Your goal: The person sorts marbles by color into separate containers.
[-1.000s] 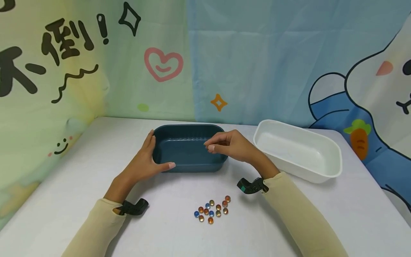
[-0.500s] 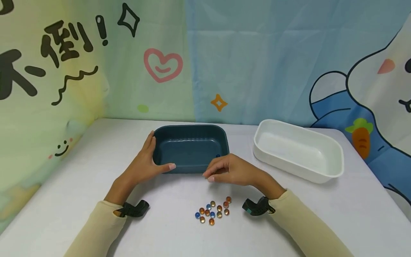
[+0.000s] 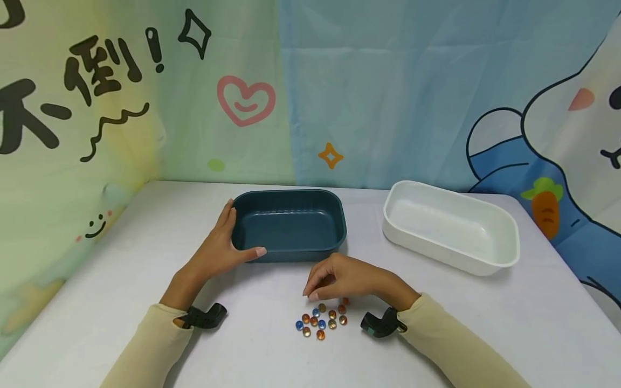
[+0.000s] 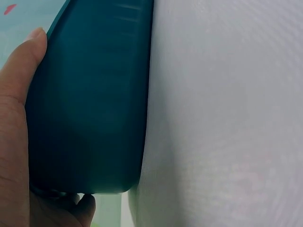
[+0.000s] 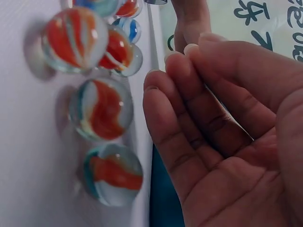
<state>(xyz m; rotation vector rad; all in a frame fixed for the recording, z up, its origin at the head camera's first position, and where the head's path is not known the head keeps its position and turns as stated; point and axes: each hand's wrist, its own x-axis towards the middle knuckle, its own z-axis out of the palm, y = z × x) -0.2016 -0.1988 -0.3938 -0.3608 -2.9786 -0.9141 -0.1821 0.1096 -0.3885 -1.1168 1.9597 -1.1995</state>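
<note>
The white tabletop point(image 3: 242, 345) forms the supporting surface. The white dish point(image 3: 448, 223) stands angled at the right; the dark blue dish point(image 3: 291, 229) sits left of it, apart. The left hand point(image 3: 218, 245) is spread wide around the dark blue dish's left end — apparently to steady it. The right hand point(image 3: 346, 277), held narrow with nothing visible in it, hovers beside the marbles point(image 3: 322, 324) — grouped before the dark blue dish, likely for easy reach.

swirled glass marbles point(image 3: 322, 324) in a loose cluster near an upright teal dish point(image 3: 296, 255)
</note>
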